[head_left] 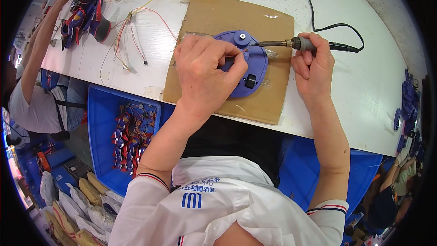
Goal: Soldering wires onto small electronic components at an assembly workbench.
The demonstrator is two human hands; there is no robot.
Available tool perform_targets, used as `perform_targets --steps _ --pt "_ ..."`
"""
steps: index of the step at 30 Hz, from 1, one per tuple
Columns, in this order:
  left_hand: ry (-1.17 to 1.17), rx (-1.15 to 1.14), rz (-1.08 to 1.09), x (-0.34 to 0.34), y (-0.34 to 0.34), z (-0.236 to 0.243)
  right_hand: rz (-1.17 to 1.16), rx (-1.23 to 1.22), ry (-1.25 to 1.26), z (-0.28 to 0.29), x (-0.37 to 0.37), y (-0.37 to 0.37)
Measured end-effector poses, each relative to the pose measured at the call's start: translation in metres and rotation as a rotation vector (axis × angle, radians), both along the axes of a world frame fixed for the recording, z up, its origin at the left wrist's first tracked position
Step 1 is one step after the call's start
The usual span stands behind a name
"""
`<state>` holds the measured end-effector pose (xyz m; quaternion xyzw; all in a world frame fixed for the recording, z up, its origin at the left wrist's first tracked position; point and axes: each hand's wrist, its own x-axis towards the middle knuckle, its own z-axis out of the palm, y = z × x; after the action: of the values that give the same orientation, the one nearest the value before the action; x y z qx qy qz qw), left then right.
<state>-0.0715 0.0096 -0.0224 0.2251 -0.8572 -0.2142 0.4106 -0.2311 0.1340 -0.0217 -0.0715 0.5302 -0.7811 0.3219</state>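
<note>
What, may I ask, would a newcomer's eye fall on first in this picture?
Probably the rounded purple piece on the brown cardboard at centre, with the left grip partly covering it and a soldering iron, in the right grip, pointing in from the right. Next might come the bright blue bin at lower left, holding red-and-blue parts, and the loose wires on the white table at upper left.

Flat purple base [258, 65], sideways soldering iron [297, 43]
</note>
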Motion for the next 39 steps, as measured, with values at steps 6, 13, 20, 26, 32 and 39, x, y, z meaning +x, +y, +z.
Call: perform_targets --steps 6,13,20,26,32,39 --pt "0.124 0.003 -0.041 0.008 0.002 0.006 0.029 -0.041 -0.063 -0.001 0.002 -0.003" --pt "0.423 1.243 0.015 0.111 0.025 0.001 -0.082 -0.087 -0.124 -0.006 -0.004 0.005" --pt "1.286 1.942 0.045 0.196 -0.035 -0.035 0.008 -0.174 -0.091 -0.006 -0.017 0.004" --pt "1.484 1.733 0.373 0.23 -0.121 -0.088 0.043 -0.174 -0.034 0.004 -0.016 0.003" --pt "1.344 0.874 0.431 0.228 -0.129 -0.083 0.024 -0.1 0.037 0.009 0.015 -0.008" --pt "0.648 1.1 -0.08 0.126 -0.021 0.011 0.087 -0.061 0.233 0.019 0.032 -0.005"
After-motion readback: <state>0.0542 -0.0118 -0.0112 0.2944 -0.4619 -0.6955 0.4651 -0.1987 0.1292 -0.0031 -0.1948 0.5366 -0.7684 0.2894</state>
